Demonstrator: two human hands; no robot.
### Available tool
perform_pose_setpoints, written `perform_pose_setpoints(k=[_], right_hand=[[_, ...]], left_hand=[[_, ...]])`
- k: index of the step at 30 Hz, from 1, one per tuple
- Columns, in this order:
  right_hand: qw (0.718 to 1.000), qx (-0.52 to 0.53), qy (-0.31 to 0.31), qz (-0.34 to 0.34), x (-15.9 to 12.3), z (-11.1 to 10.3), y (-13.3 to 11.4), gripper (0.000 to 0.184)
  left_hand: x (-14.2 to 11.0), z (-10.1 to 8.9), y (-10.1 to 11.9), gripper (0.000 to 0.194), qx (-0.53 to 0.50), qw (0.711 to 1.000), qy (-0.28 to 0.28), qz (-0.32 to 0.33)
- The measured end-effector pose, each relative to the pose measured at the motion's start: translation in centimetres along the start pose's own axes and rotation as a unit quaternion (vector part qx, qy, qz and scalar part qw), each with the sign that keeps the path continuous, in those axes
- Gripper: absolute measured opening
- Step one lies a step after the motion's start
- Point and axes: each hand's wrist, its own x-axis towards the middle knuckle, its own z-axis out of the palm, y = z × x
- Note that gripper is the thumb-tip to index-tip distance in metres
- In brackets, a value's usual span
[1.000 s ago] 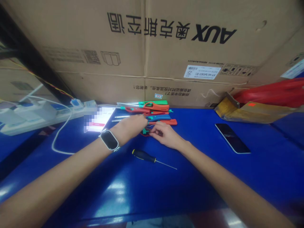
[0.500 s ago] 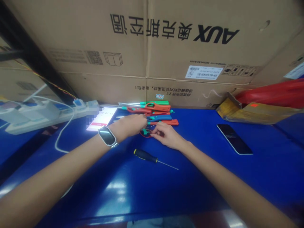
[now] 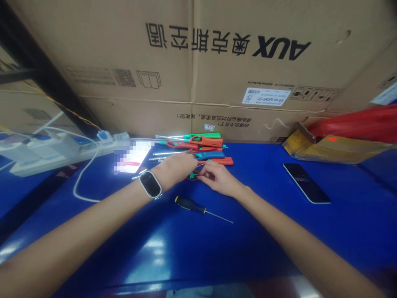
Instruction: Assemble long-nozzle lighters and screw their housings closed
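Between my hands is a red stick lighter (image 3: 192, 176) with a green trigger part, mostly covered by my fingers. My left hand (image 3: 180, 166), with a watch (image 3: 150, 184) on its wrist, is curled over the lighter; its fingertips are largely hidden. A thin metal tip shows left of the watch. My right hand (image 3: 217, 177) pinches the lighter's right end with thumb and fingers. Just behind lie several more stick lighters, among them a blue one (image 3: 211, 155), an orange one (image 3: 207, 141) and a green one (image 3: 209, 135). Closer to me rests a screwdriver (image 3: 190, 205) with a black and yellow handle.
A dark phone (image 3: 305, 182) lies at right, and a lit phone (image 3: 133, 159) at left near a white power strip (image 3: 46, 161) with a cable. A large cardboard box (image 3: 217, 91) stands behind the blue table (image 3: 201, 256). A yellow-taped box (image 3: 338, 149) sits at back right.
My left hand and its watch have shifted slightly right and down, and a metal tip now shows beside the watch. My right hand keeps its pinch in nearly the same place.
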Motion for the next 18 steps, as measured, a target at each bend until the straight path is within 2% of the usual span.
perform_pose_setpoints(k=[3,6,10,15,18], right_hand=[[1.000,-0.004,-0.003,-0.005,0.0,-0.1,-0.1,0.010],[1.000,-0.004,-0.007,0.001,0.0,-0.1,-0.2,0.008],[1.000,-0.001,-0.017,-0.001,0.1,-0.2,-0.3,0.007],[1.000,-0.004,-0.004,-0.005,0.1,-0.1,-0.2,0.012],[1.000,-0.001,0.003,0.006,0.0,-0.1,-0.4,0.014]], left_hand=[[0.5,-1.1,1.1,0.022,0.070,0.996,-0.055,-0.017],[1.1,-1.4,1.8,0.022,0.085,0.994,-0.060,-0.025],[1.3,-0.9,2.0,0.023,0.102,0.993,-0.063,-0.007],[1.2,-0.1,0.4,0.022,0.046,0.999,-0.020,0.009],[1.3,0.6,-1.6,0.020,-0.023,0.996,-0.082,0.016]])
